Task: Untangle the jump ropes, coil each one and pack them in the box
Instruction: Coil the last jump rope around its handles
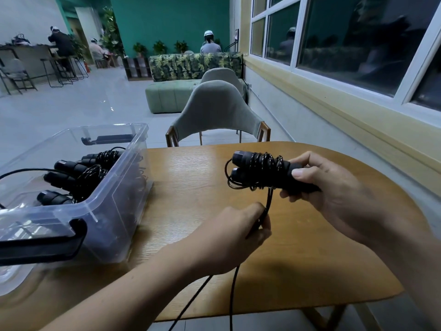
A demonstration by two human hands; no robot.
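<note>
My right hand [334, 189] curls round the two black foam jump-rope handles [256, 172], held level, while my left hand [235, 237] pinches the thin black cord [268, 203] hanging beneath

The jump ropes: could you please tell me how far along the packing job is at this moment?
Done: several wound ropes lie in the clear box. In hand: the right hand grips paired handles with cord wrapped round them, while the left hand pinches the loose cord, which trails off the table edge. Left: winding that tail, then boxing this bundle.
</note>
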